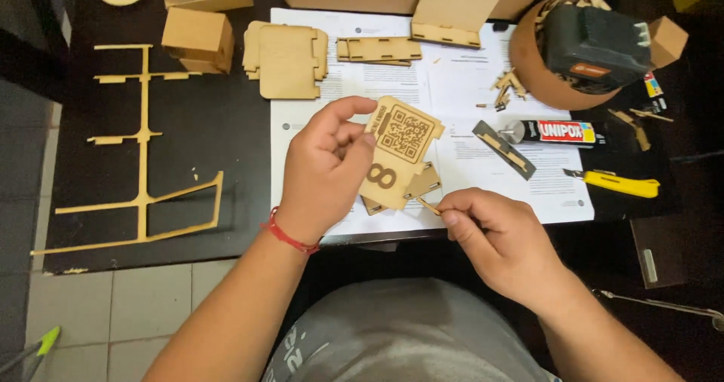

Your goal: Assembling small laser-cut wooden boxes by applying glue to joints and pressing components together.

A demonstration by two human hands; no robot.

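A flat laser-cut wooden panel [400, 152], engraved with a square code pattern and a large cut-out numeral, is held up over the printed instruction sheets [452, 88], just above the table's near edge. It is pinched by the left hand [328, 167], thumb on the front face and fingers curled behind the left edge; grip closed on the panel. More slotted pieces appear to be stacked behind it, partly hidden. A thin wooden sliver [430, 206] is pinched between thumb and forefinger of the right hand [501, 239], its tip just beside the panel's lower edge; contact cannot be told.

Handling, judged: the panel looks light, stiff, thin, probably plywood or fibreboard; tabs and slot corners likely snap if levered. Best taken by the edges or the plain face area, away from the cut-out numeral. The sliver looks very fragile and easily dropped.

Around: an emptied cut-out frame [143, 148] lies left on the black table [211, 118]; stacked slotted panels [286, 58] and small cardboard boxes [197, 39] lie further back. A glue tube [554, 131], a yellow utility knife [615, 182] and a black power-tool battery [596, 46] resting in a round wooden form lie to the right.
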